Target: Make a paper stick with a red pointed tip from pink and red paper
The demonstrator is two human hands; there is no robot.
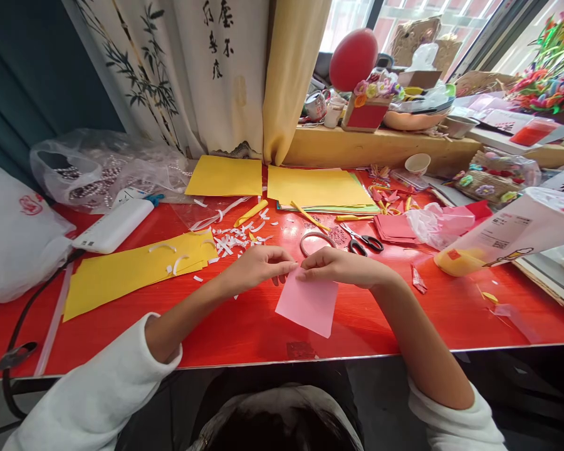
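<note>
On the pale curtain [190, 81] beyond the table's [244, 351] far edge I can make out a brushed 不 [227, 47] and, lower in the next column, 痕 [217, 69]. Near the right edge, the cup's [540, 219] label [507, 230] has print too small to read. The bag [14, 250] at the left edge bears a red emblem [31, 204].

I see red tabletop [249, 338] w/ yellow sheets [131, 269], blk-handled scissors [356, 237], wht paper scraps [229, 242] & red paper stack [395, 229].
</note>
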